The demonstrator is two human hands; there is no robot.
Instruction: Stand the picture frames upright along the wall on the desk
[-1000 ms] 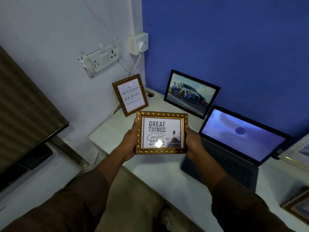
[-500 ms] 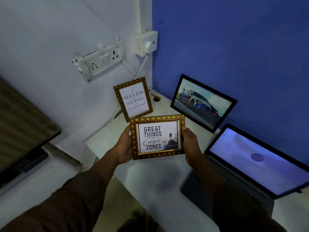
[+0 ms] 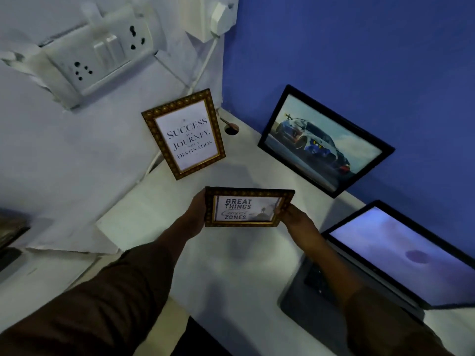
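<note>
I hold a small gold-framed "Great Things" picture [image 3: 246, 208] above the white desk [image 3: 231, 273], tilted with its top leaning away. My left hand [image 3: 196, 214] grips its left edge and my right hand [image 3: 291, 214] grips its right edge. A gold-framed "Success is a Journey" picture [image 3: 185, 134] stands upright against the white wall behind it. To the right, a black-framed car picture [image 3: 321, 140] leans on the blue wall.
An open laptop [image 3: 401, 255] with a lit screen sits at the right. A socket board [image 3: 100, 55] and a plug with a cable [image 3: 218, 19] are on the wall above. A cable hole [image 3: 231, 129] is in the desk corner.
Both hands have carried the "Great Things" frame forward and down toward the desk, tipping its top away. The view has moved closer to the corner.
</note>
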